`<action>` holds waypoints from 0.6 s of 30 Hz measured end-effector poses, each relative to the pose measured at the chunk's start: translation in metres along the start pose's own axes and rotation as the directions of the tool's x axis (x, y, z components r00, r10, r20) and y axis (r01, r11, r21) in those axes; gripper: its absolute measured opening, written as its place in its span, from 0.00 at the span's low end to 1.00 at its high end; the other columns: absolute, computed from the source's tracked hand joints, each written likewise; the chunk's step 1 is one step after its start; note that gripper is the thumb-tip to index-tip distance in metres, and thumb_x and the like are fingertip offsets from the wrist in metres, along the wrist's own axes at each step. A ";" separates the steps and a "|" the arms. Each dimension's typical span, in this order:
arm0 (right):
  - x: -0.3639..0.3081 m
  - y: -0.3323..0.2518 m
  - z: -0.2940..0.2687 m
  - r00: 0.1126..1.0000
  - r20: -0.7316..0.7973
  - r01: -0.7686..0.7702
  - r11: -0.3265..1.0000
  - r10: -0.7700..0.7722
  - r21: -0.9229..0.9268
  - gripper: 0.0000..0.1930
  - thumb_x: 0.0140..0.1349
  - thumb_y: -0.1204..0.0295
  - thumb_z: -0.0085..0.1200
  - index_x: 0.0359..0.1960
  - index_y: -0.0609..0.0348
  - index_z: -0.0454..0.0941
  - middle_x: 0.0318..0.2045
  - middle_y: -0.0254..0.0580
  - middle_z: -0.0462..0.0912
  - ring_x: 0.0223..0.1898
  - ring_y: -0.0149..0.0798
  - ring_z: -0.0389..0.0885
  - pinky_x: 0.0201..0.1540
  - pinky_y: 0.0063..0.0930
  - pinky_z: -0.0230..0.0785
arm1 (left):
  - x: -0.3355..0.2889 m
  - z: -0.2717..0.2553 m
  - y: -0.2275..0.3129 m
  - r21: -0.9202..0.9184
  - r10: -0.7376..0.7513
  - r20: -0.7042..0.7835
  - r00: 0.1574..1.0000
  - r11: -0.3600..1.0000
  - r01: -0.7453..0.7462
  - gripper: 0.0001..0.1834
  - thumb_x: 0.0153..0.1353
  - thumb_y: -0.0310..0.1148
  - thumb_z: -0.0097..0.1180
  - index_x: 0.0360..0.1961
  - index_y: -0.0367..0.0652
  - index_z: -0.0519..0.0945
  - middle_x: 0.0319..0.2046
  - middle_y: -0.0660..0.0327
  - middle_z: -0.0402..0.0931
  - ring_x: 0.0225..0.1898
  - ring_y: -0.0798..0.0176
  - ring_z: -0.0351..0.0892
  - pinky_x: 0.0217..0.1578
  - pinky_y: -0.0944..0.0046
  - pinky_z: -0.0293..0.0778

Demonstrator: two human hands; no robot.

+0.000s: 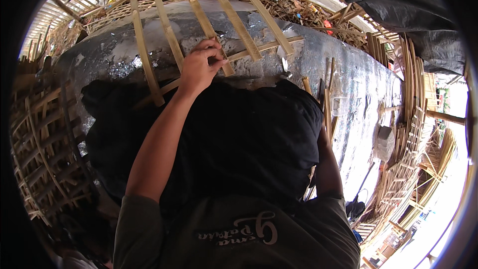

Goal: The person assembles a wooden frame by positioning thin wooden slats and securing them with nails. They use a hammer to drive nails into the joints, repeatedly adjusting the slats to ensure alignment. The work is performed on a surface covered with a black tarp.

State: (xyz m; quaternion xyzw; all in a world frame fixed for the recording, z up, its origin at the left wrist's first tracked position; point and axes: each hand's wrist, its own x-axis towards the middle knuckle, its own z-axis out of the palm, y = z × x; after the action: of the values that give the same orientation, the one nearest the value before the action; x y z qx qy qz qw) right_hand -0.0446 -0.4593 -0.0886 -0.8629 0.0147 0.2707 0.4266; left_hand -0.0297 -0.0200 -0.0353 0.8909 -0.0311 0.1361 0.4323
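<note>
My left hand (201, 65) is closed, its fingers pinched at the near end of a bamboo slat (201, 17). This slat is one of several lying side by side and running away from me. A thinner bamboo crosspiece (271, 46) lies across their near ends, close to my fingertips; whether I also touch it I cannot tell. To the left of my hand are two more slats, one of them a long slat (142, 45). Another slat (236, 20) lies to its right. My right forearm (327, 162) reaches down beside my dark-clothed leg (249, 129), which hides the hand.
A grey plastic sheet (368, 89) covers the ground around me. Loose bamboo sticks (327, 104) lie by my right knee. A grey block (385, 143) sits farther right, near piled bamboo (413, 154). Woven bamboo frames (45, 149) stand at the left, and black sheeting (393, 0) hangs at upper right.
</note>
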 end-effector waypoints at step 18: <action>-0.003 -0.022 -0.092 0.885 -0.463 -0.027 0.988 -0.046 -0.150 0.10 0.76 0.65 0.49 0.42 0.59 0.77 0.24 0.31 0.73 0.21 0.22 0.68 0.21 0.24 0.60 | 0.001 0.002 0.002 -0.067 -0.009 -0.020 1.000 0.998 0.008 0.07 0.53 0.29 0.72 0.28 0.38 0.85 0.46 0.61 0.81 0.54 0.55 0.81 0.53 0.54 0.77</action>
State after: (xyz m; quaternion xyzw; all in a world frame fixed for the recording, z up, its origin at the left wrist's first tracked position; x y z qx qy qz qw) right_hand 0.0003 -0.5145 -0.0266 -0.9326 0.0914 0.0543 0.3448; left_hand -0.0288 -0.0225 -0.0351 0.8746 -0.0276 0.1421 0.4627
